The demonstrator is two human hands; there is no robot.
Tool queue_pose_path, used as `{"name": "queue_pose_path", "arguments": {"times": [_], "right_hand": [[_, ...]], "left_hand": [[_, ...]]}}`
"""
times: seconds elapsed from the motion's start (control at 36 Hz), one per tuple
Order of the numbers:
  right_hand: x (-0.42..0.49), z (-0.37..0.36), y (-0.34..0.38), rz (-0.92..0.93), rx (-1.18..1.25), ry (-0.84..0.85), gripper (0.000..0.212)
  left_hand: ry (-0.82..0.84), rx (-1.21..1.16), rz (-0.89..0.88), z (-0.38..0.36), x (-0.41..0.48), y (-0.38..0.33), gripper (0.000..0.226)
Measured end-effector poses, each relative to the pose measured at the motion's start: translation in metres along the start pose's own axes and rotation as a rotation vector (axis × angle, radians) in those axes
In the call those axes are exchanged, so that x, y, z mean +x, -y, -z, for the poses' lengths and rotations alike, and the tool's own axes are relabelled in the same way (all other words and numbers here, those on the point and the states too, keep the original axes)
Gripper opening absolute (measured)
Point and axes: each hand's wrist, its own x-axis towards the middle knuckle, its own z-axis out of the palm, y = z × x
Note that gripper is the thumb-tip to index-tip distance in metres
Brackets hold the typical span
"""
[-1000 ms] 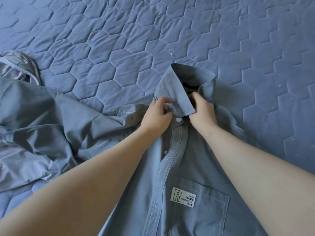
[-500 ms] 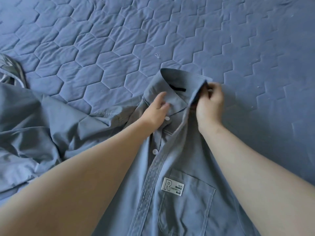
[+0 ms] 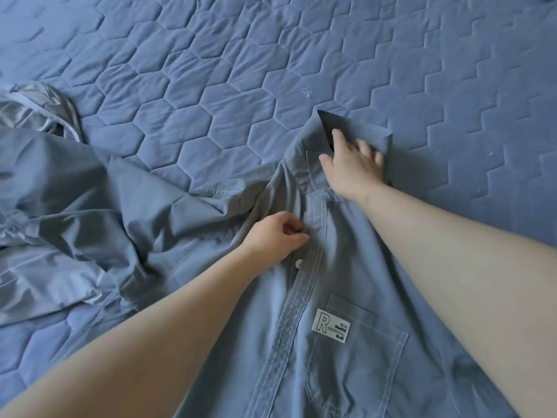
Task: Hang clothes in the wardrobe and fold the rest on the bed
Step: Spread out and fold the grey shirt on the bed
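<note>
Head view: hands on shirt

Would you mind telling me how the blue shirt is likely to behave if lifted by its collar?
The shirt would probably hang floppy: its sleeve lies in soft creases on the quilt. The collar looks somewhat stiffer, showing a crisp folded edge under the right hand. It seems thin and light, bunching where the left hand pinches it.
</note>
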Motion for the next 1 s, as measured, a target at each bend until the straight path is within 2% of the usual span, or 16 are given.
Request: {"name": "queue_pose_path", "arguments": {"times": [0.14, 0.25, 0.33, 0.39, 0.47, 0.56, 0.67, 0.72, 0.75, 0.81, 1.0], "right_hand": [[0.014, 0.002, -0.002, -0.204, -0.041, 0.082, 0.042], [0.019, -0.003, -0.006, -0.251, 0.04, 0.107, 0.01], [0.023, -0.003, -0.004, -0.242, 0.075, 0.124, 0.018], [0.027, -0.003, -0.001, -0.195, 0.102, 0.133, 0.012], [0.03, 0.0, 0.002, -0.143, 0.174, 0.032, 0.005], [0.026, 0.004, 0.002, -0.106, 0.116, -0.063, 0.008], [0.024, 0.002, 0.002, -0.07, -0.005, 0.094, 0.015], [0.025, 0.002, 0.001, -0.108, -0.051, 0.127, 0.007], [0.026, 0.002, -0.001, -0.125, -0.098, 0.112, 0.008], [0.027, 0.002, -0.005, -0.163, -0.166, 0.084, 0.028], [0.027, 0.001, 0.003, -0.264, 0.046, -0.145, 0.027]], "left_hand": [[0.041, 0.045, 0.032, 0.002, -0.001, 0.013, 0.012], [0.094, -0.026, 0.043, 0.0, -0.001, 0.016, 0.021], [0.121, -0.058, 0.031, -0.001, -0.001, 0.018, 0.023], [0.133, -0.08, 0.019, -0.001, -0.003, 0.019, 0.024], [0.134, -0.108, 0.009, 0.0, -0.004, 0.02, 0.024], [0.124, -0.135, 0.011, 0.001, -0.005, 0.022, 0.023], [0.126, -0.149, 0.005, 0.0, -0.005, 0.021, 0.018], [0.119, -0.156, -0.002, -0.001, -0.005, 0.021, 0.016], [0.11, -0.155, -0.006, -0.001, -0.005, 0.022, 0.016], [0.093, -0.142, -0.016, -0.002, -0.005, 0.023, 0.02], [-0.024, 0.108, -0.196, -0.003, -0.017, 0.026, 0.035]]}}
